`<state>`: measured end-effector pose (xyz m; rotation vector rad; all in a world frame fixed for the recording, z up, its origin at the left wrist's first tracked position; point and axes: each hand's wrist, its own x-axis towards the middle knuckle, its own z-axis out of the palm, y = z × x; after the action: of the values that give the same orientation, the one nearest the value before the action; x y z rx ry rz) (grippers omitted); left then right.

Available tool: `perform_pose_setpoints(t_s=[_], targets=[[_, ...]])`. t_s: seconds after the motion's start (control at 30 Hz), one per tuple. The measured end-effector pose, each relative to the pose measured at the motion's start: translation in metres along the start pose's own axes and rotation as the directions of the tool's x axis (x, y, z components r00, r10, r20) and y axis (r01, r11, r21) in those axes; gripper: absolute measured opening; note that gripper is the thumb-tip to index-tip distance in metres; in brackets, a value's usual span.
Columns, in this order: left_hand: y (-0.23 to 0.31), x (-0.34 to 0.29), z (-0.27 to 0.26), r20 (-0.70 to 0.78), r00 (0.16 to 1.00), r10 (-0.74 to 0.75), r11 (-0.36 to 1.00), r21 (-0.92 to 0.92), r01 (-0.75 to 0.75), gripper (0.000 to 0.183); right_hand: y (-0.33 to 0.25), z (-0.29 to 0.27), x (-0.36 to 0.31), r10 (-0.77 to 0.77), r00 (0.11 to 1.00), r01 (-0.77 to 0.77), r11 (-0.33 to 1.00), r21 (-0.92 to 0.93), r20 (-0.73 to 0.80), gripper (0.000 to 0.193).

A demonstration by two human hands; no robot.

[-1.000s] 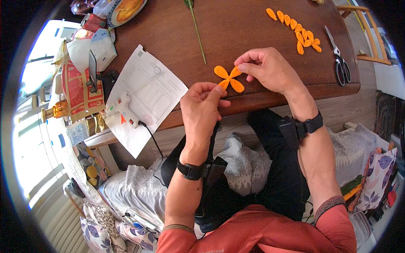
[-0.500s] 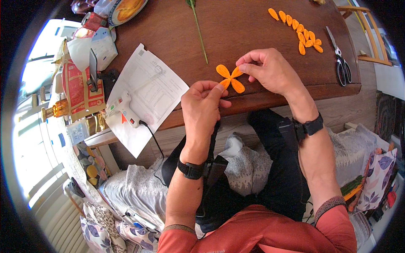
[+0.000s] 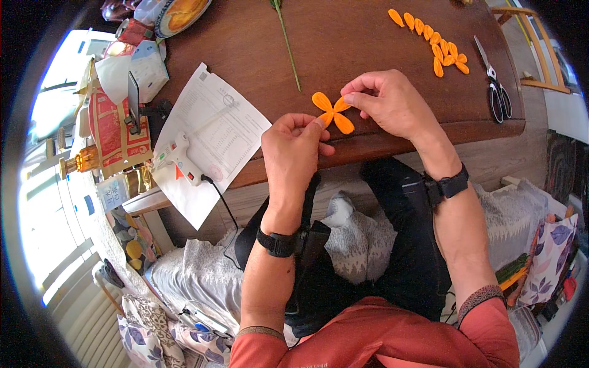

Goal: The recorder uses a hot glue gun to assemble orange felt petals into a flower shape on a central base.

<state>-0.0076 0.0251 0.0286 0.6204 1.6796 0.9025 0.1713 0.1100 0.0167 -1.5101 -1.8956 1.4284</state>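
An orange flower of several fuzzy petals point(image 3: 342, 123) is held between my two hands, just above the near edge of the table. My left hand point(image 3: 291, 147) pinches its lower-left petal between thumb and fingers. At the upper-right petal, my right hand point(image 3: 385, 103) grips the tip with thumb and forefinger. The other two petals show free, and all of them meet at a small centre. Beyond the flower, a green stem point(image 3: 286, 46) lies on the tabletop. Several loose orange petals point(image 3: 435, 51) lie in a line and a cluster at the far right.
Scissors point(image 3: 494, 92) with black handles lie near the table's right edge. A white glue gun point(image 3: 187, 161) with a black cord rests on a paper sheet point(image 3: 230, 122) at left. Behind it stand a phone point(image 3: 133, 98), a red-and-tan paper bag point(image 3: 113, 132), a can point(image 3: 130, 32) and a plate point(image 3: 161, 24).
Both hands keep the same pinch on the flower. The whole view has shifted very slightly; nothing was taken up or let go.
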Motion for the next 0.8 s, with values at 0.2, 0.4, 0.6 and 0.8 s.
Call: perform_pose_setpoints(t_s=[0.2, 0.4, 0.6, 0.8], targets=[[-0.007, 0.005, -0.001, -0.003, 1.0, 0.018, 0.999, 0.028, -0.018, 0.019, 0.004, 0.005, 0.0, -0.058, 0.996, 0.058, 0.998, 0.009, -0.063, 0.022], [-0.008, 0.005, 0.0, -0.004, 0.999, 0.031, 0.999, 0.041, -0.031, 0.018, 0.007, 0.006, 0.001, -0.088, 0.993, 0.084, 0.995, -0.051, -0.083, 0.023], [-0.004, 0.004, 0.004, -0.026, 0.999, 0.045, 0.999, 0.028, -0.044, 0.017, 0.011, 0.008, 0.002, -0.138, 0.985, 0.129, 0.988, -0.087, -0.107, 0.023], [-0.002, 0.003, 0.006, -0.037, 0.997, 0.066, 0.997, 0.043, -0.064, 0.017, 0.009, 0.007, 0.002, -0.185, 0.975, 0.167, 0.975, -0.144, -0.125, 0.022]])
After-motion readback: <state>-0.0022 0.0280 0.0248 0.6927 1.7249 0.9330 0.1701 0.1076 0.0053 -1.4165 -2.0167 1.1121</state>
